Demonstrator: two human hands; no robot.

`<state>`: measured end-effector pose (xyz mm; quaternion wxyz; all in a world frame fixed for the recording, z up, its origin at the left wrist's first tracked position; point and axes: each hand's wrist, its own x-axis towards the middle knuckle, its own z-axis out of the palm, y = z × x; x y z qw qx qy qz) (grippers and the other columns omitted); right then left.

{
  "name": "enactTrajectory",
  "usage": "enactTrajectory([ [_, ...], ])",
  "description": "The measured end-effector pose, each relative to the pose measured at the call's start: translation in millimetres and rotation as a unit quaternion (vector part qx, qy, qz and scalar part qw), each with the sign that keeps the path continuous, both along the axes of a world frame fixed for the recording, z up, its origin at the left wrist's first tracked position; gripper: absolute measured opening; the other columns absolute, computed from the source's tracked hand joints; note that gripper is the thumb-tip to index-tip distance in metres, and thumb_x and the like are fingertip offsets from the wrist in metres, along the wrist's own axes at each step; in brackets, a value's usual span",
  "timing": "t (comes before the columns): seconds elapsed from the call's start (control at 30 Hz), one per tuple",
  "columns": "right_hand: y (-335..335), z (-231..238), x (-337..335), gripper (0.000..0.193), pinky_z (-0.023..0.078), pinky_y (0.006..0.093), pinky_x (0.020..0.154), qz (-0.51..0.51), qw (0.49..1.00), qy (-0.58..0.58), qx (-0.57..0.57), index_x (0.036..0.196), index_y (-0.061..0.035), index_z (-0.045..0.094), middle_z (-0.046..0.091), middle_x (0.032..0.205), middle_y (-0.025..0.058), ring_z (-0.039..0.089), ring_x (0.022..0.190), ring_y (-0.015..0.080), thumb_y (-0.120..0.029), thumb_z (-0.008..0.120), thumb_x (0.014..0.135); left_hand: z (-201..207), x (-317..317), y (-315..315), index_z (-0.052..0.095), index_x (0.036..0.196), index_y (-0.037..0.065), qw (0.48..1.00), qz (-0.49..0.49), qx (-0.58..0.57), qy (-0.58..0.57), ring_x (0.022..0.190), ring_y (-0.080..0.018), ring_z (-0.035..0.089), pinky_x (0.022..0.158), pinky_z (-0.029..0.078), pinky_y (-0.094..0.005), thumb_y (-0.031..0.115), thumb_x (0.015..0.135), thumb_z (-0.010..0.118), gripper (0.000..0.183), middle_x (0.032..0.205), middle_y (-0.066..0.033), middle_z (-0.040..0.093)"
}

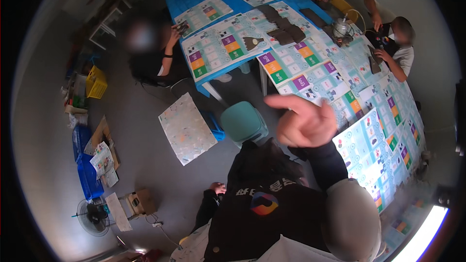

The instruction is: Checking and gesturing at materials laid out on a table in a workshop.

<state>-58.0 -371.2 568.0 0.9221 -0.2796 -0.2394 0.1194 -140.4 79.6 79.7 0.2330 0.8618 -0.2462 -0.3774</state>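
Note:
My right hand is raised in front of my body, beside the near edge of the tables. Its index finger stretches out to the left and its thumb stands up, while the other fingers curl; nothing shows in it. Low at my left side is my left hand, small and partly hidden, its fingers too unclear to read. Beyond my right hand, printed sheets with coloured squares cover the tables. Dark flat pieces lie overlapping on them, and one dark piece with a pale spot lies nearby.
A green stool and a small speckled table stand before me. People sit around the blue table; the one at right holds dark pieces. Near them stands a metal pot. A fan and yellow crate are left.

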Motion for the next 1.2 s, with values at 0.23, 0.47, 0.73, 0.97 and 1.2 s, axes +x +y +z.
enactTrajectory([
  [0.23, 11, 37, -18, 0.067, 0.026, 0.0245, 0.033, 0.163, 0.875, -0.442, 0.109, 0.080, 0.0075, 0.053, 0.033, 0.048, 0.0064, 0.034, 0.035, 0.0163, -0.048, 0.015, 0.080, 85, 87, -82, 0.051, 0.079, 0.002, 0.894, 0.394, -0.030, 0.210, 0.053, -0.0153, 0.054, 0.046, 0.042, -0.0246, 0.017, 0.073, 0.040, 0.020, 0.067, -0.0084, 0.055],
  [0.47, -44, -153, -12, 0.023, 0.041, 0.0299, 0.056, -0.265, 0.610, 0.094, -0.741, 0.078, -0.0009, 0.053, 0.055, 0.066, 0.0112, 0.053, 0.060, 0.0209, -0.023, 0.049, 0.073, 57, 93, -80, 0.052, 0.082, 0.000, 0.993, 0.105, -0.047, 0.028, 0.056, -0.0155, 0.055, 0.052, 0.044, -0.0273, 0.017, 0.073, 0.041, 0.022, 0.065, -0.0096, 0.056],
  [0.73, -135, -361, -131, 0.062, 0.039, 0.0363, 0.073, -0.184, 0.337, 0.471, -0.794, 0.080, 0.0064, 0.055, 0.052, 0.084, 0.0237, 0.050, 0.085, 0.0324, -0.053, 0.048, 0.063, -100, 22, 26, 0.043, 0.068, 0.007, 0.651, 0.463, -0.192, 0.570, 0.060, -0.0215, 0.048, 0.047, 0.037, -0.0285, 0.017, 0.071, 0.038, 0.012, 0.065, -0.0088, 0.046],
  [0.97, -160, -421, -159, 0.067, 0.039, 0.0355, 0.073, -0.142, 0.324, 0.492, -0.796, 0.082, 0.0065, 0.054, 0.053, 0.085, 0.0227, 0.051, 0.084, 0.0312, -0.057, 0.048, 0.061, -33, 44, -23, 0.046, 0.079, 0.004, 0.875, 0.340, -0.058, 0.340, 0.054, -0.0180, 0.053, 0.046, 0.043, -0.0296, 0.024, 0.076, 0.045, 0.020, 0.065, -0.0083, 0.054],
  [1.2, -171, -439, -158, 0.068, 0.040, 0.0341, 0.071, -0.124, 0.362, 0.543, -0.747, 0.080, 0.0079, 0.054, 0.054, 0.082, 0.0217, 0.053, 0.081, 0.0295, -0.057, 0.049, 0.060, 69, 72, -78, 0.051, 0.078, 0.001, 0.912, 0.353, -0.030, 0.206, 0.060, -0.0168, 0.056, 0.052, 0.043, -0.0252, 0.022, 0.074, 0.042, 0.024, 0.066, -0.0079, 0.056],
])
